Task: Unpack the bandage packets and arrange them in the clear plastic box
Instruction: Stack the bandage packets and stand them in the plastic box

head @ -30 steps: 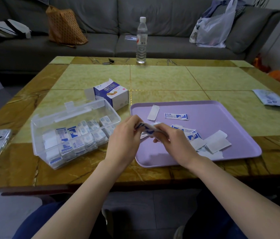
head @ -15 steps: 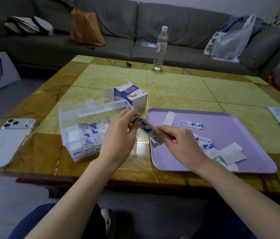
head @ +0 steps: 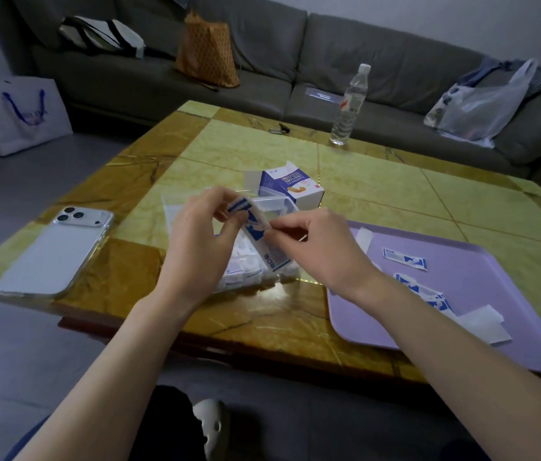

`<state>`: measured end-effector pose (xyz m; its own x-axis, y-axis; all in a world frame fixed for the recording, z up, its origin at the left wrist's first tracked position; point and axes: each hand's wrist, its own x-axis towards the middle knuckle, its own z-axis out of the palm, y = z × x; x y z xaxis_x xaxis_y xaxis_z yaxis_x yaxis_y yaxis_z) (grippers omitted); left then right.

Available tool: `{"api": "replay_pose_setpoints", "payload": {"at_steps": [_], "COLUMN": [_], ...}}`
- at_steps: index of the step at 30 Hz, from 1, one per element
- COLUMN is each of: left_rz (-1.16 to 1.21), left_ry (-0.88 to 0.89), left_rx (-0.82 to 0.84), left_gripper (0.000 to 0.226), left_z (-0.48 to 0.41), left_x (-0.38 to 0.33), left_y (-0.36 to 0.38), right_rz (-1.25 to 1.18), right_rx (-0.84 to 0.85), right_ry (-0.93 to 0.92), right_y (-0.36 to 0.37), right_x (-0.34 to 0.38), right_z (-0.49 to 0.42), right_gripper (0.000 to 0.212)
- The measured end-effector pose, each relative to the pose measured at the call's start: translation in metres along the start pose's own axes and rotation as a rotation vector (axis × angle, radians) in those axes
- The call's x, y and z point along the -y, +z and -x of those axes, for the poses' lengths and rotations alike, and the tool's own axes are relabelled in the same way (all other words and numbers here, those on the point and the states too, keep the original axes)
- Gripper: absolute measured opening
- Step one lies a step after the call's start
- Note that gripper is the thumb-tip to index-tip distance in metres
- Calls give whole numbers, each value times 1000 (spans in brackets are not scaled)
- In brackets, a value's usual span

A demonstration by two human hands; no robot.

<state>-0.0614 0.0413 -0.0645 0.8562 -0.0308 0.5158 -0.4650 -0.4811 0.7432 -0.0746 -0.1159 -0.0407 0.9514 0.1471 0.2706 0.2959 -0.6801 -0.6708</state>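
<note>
Blue-printed packets [head: 257, 236] now hang above the box [head: 274, 203], no longer over the tray [head: 495, 277]; fingers of my left hand [head: 196, 241] and right hand [head: 319, 251] pinch them (one strip, it seems), ready for placing.

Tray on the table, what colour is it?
The tray is light purple; head view.
</note>
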Motion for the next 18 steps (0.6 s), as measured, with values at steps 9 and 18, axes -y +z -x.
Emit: {"api": "replay_pose_setpoints", "payload": {"at_steps": [9, 18], "left_rz": [-283, -251], "left_ry": [-307, -433], "left_rx": [47, 167], "left_gripper": [47, 45], "left_z": [2, 16], "left_x": [47, 59], "left_y": [-38, -46], "right_rz": [8, 80], "right_rx": [128, 371], "right_ry": [176, 400], "right_y": [38, 84], "right_x": [6, 17], "right_z": [-48, -73], "right_gripper": [30, 21]}}
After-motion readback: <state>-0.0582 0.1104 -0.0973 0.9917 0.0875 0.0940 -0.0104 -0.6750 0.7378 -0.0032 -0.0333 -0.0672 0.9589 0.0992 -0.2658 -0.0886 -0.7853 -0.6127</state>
